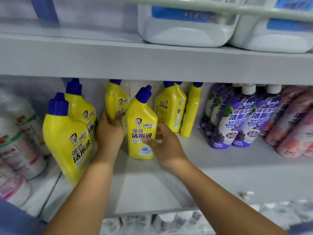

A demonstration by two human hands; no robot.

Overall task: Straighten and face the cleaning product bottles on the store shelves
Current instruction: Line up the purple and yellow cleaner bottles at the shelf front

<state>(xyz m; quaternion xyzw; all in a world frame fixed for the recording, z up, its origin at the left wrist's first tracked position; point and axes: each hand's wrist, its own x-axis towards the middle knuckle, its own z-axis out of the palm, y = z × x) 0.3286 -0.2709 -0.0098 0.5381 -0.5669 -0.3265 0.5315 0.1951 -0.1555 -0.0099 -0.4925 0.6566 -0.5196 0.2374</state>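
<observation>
I have both hands in on the middle shelf (pixel 220 167), among the yellow toilet-cleaner bottles. My right hand (pixel 165 143) is on the front yellow bottle (pixel 141 126), which stands upright about halfway between the shelf's front edge and its back, label toward me and blue angled cap (pixel 144 94) leaning right; the thumb presses the label low down and the fingers curl round the bottle's right side, so that hand is clamped on it. My left hand (pixel 109 131) reaches deeper, fingers wrapped around the lower body of the bottle behind (pixel 116 102), which stands nearer the back of the shelf. Two more yellow bottles (pixel 67 133) stand toward the shelf's left end, tilted in this wide view, and others (pixel 171 107) sit at the back to the right, one turned edge-on. Purple pouch bottles (pixel 237 119) fill the right end. I judge these bottles full, so moderately heavy, with stiff but smooth, slightly slippery plastic walls; the tall neck makes them top-heavy and easy to tip. I would keep hold low on the broad body, thumb in front and fingers behind, and slide rather than lift, turning each until its label faces the front edge.
</observation>
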